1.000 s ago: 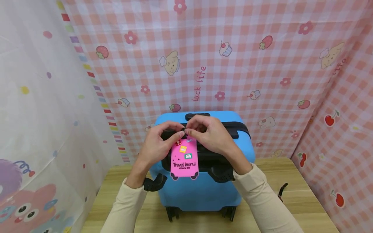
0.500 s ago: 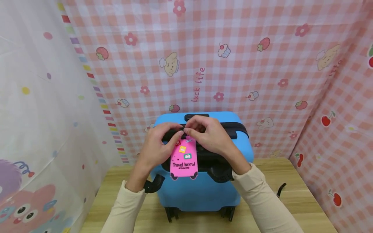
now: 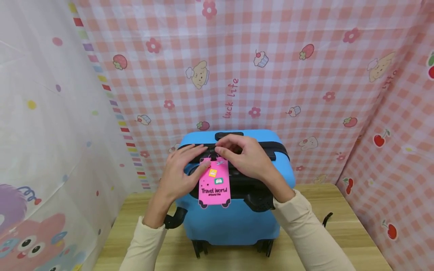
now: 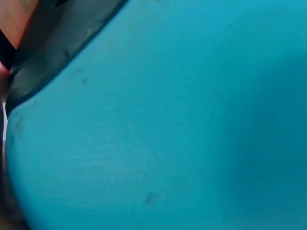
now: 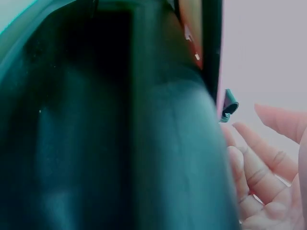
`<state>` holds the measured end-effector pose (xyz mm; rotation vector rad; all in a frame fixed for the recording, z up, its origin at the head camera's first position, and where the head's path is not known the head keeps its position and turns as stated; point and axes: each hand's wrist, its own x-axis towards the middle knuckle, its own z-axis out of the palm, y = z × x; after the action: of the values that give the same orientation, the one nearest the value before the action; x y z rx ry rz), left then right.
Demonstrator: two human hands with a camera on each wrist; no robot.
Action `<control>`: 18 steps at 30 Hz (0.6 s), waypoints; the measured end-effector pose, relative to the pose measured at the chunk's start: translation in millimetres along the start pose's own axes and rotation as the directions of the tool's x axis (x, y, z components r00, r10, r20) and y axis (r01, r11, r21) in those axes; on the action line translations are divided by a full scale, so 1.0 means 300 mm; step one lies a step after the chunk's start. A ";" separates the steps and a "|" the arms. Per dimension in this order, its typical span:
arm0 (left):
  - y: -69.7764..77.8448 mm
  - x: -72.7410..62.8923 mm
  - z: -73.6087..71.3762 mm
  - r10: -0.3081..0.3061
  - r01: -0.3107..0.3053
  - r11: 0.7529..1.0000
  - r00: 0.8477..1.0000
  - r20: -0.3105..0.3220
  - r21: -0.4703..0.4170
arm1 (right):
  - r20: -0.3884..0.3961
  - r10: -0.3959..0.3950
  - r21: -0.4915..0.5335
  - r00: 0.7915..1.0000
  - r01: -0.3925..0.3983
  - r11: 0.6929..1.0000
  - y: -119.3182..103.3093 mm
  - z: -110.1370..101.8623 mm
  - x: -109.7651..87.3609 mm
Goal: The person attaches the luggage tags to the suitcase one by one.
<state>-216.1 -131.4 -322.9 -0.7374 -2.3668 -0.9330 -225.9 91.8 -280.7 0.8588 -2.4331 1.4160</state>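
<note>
Pink luggage tag, upright in front of the blue suitcase. Left hand loosely spread, thumb on the tag's top corner; right hand curved in near the dark strap end, can't tell if pinching. Probably best to steady the tag with that thumb, feed gently, no yanking.

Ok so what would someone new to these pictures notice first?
Probably the bright pink luggage tag reading "Travel World", in front of the blue suitcase. Next, the left hand and right hand, both near the tag's top. Then the pink checked cloth with cartoon prints, rising behind the suitcase.
</note>
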 end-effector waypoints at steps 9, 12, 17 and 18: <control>-0.005 -0.014 0.008 -0.012 0.012 0.999 1.000 0.001 0.032 | -0.086 -0.035 -0.010 0.996 0.034 0.999 0.022 -0.066 -0.058; -0.005 -0.019 0.010 -0.016 0.016 0.999 1.000 -0.002 0.045 | -0.122 -0.038 0.001 0.992 0.038 0.999 0.030 -0.089 -0.080; -0.013 -0.027 0.013 -0.035 0.034 0.998 0.999 0.004 0.058 | -0.189 -0.073 -0.001 0.979 0.074 0.997 0.054 -0.123 -0.117; -0.015 -0.029 0.014 -0.038 0.037 0.998 0.999 0.006 0.059 | -0.210 -0.090 -0.004 0.973 0.092 0.996 0.062 -0.129 -0.127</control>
<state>-213.5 -133.8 -333.0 -0.6767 -2.4107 -0.8736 -210.0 146.1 -290.7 0.7682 -2.2066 1.4037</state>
